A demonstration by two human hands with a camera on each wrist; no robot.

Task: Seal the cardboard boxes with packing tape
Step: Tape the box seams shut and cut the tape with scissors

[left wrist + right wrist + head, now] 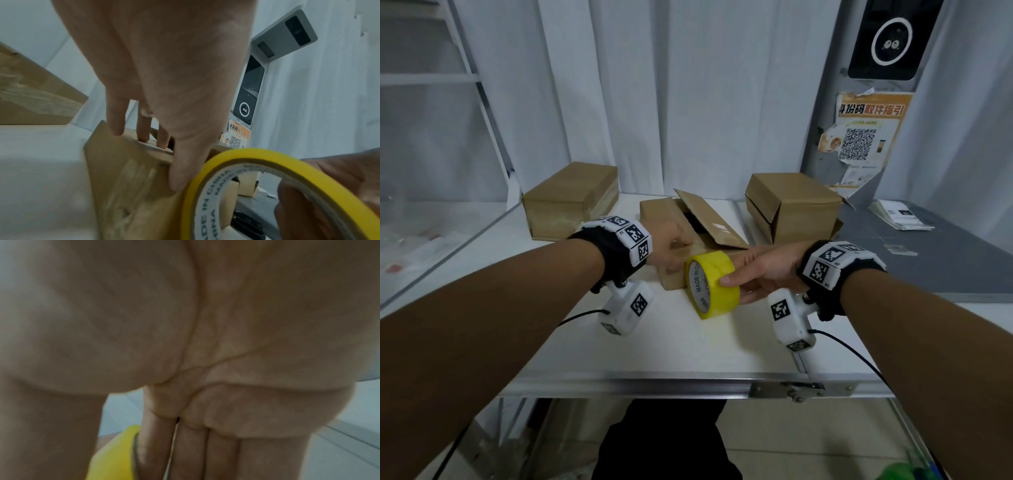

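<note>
Head view: my right hand [760, 274] pinches the yellow tape roll [711, 286], thumb on its rim, against the open box [690, 236] mid-desk [688, 346]. My left hand [671, 248] presses a flap with straight fingers. Roll seems light, rigid; cardboard flexes.

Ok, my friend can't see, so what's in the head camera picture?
The right hand holds a yellow roll of packing tape against an open brown cardboard box, which the left hand steadies. Two more brown cardboard boxes sit behind on the white table.
</note>
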